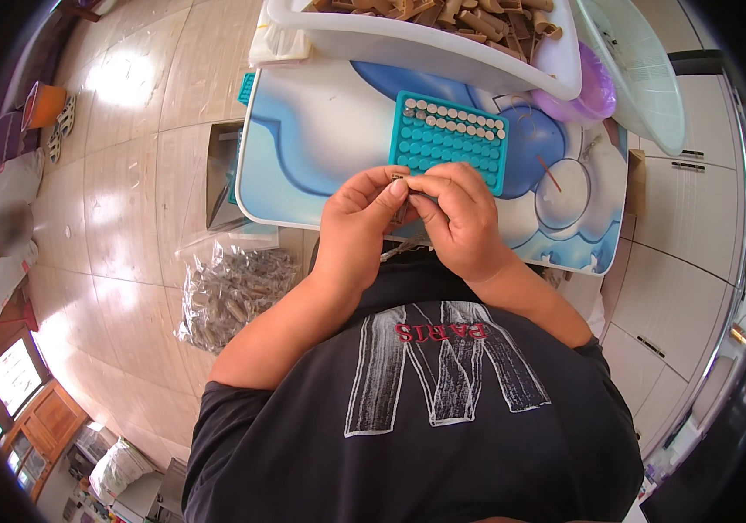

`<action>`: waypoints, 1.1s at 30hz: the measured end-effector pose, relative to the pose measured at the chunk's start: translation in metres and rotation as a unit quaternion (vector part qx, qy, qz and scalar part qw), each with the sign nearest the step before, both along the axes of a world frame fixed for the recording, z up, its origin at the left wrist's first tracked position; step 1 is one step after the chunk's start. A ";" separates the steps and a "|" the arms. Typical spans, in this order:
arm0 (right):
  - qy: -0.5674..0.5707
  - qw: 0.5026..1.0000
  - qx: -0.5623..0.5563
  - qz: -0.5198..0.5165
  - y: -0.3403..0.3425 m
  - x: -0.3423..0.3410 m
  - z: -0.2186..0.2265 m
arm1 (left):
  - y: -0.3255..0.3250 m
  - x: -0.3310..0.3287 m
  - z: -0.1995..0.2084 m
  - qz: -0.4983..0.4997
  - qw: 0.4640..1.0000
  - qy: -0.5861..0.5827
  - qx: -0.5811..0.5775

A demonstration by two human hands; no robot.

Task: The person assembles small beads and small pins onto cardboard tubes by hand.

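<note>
My left hand (354, 219) and my right hand (463, 215) meet in front of my chest, at the table's near edge. Between their fingertips is a small brown piece (399, 212) with a pale end, mostly covered by the fingers. The left thumb and forefinger pinch it, and the right fingers close on its other side. Just beyond the hands lies a teal tray (396, 131) of round slots. White round caps or discs (451, 114) fill its far rows, while the nearer rows show only teal.
A white bin (442, 50) heaped with brown plastic parts (486, 22) stands on the blue-and-white table (303, 139). Right of it are a purple bowl (595, 83) and a translucent basin (643, 78). A clear bag of brownish parts (238, 292) lies on the floor, near an open box (222, 179).
</note>
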State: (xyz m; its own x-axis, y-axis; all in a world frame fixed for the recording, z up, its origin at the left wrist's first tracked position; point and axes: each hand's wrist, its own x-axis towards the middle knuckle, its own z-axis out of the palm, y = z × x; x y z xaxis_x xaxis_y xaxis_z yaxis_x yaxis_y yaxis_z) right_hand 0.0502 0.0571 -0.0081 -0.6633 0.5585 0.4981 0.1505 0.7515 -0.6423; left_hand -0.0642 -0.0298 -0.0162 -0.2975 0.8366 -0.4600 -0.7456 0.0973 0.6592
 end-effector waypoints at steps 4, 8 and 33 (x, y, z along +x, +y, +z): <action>0.003 1.000 -0.010 0.001 0.002 0.000 0.000 | -0.001 0.004 0.001 -0.003 0.999 0.032 -0.001; -0.009 0.997 -0.071 0.025 0.001 0.000 0.004 | -0.003 0.003 0.001 -0.002 0.999 0.038 -0.017; -0.107 0.973 0.133 -0.154 0.097 -0.087 0.091 | 0.004 0.005 0.014 -0.035 0.999 -0.004 -0.001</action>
